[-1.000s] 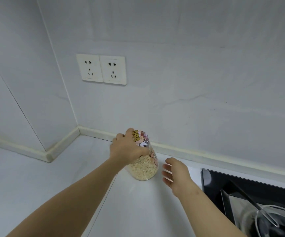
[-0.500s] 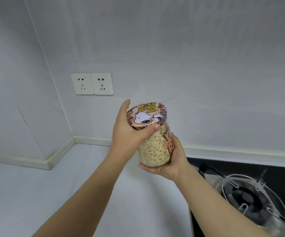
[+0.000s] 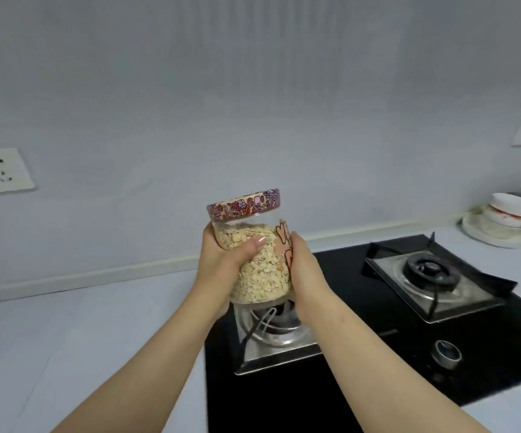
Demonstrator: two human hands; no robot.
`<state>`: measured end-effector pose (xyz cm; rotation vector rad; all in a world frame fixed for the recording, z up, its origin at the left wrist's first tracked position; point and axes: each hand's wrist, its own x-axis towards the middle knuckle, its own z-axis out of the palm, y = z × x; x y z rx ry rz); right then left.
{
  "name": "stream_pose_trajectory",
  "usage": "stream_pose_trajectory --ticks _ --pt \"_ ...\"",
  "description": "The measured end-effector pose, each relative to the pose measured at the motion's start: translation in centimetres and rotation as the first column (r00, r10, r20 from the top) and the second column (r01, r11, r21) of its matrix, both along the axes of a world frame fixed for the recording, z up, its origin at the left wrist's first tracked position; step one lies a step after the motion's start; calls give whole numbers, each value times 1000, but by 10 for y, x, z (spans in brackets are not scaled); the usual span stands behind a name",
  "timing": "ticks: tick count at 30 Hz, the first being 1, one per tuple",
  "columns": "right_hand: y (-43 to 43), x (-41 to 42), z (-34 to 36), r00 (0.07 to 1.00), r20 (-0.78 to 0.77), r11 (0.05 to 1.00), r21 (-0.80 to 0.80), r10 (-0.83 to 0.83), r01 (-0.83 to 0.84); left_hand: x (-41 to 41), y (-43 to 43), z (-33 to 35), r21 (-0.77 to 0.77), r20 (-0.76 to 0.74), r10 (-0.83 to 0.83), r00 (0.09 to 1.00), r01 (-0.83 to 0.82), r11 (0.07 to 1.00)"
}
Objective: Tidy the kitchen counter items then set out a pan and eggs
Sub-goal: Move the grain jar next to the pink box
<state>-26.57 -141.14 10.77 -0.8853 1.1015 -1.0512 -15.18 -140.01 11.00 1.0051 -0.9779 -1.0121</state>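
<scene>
A clear glass jar of oat flakes [image 3: 260, 276] with a pink floral lid [image 3: 243, 207] is held in the air, tilted slightly left, over the near-left burner [image 3: 271, 334] of the black glass hob [image 3: 362, 364]. The left hand [image 3: 218, 260] wraps its side with the thumb across the front, and the right hand [image 3: 307, 273] clasps the opposite side. This two-sided hold probably steadies smooth, heavy glass while it is carried. The white counter [image 3: 81, 332] lies to the left and stacked white dishes [image 3: 502, 223] stand far right. No pan or eggs are in view.
</scene>
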Motion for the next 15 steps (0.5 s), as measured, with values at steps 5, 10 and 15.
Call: stream_pose_trajectory --ticks 5,10,15 --pt "27 -140 -1 963 -155 973 -102 -222 208 -146 17 -2 63 -22 -122 992 124 990" --pt "55 -273 3 927 -181 943 -112 -330 313 -281 31 4 91 -31 -263 964 265 960" --pt "59 -379 -2 915 -169 930 -108 -366 352 -381 32 4 116 -32 -346 938 348 931"
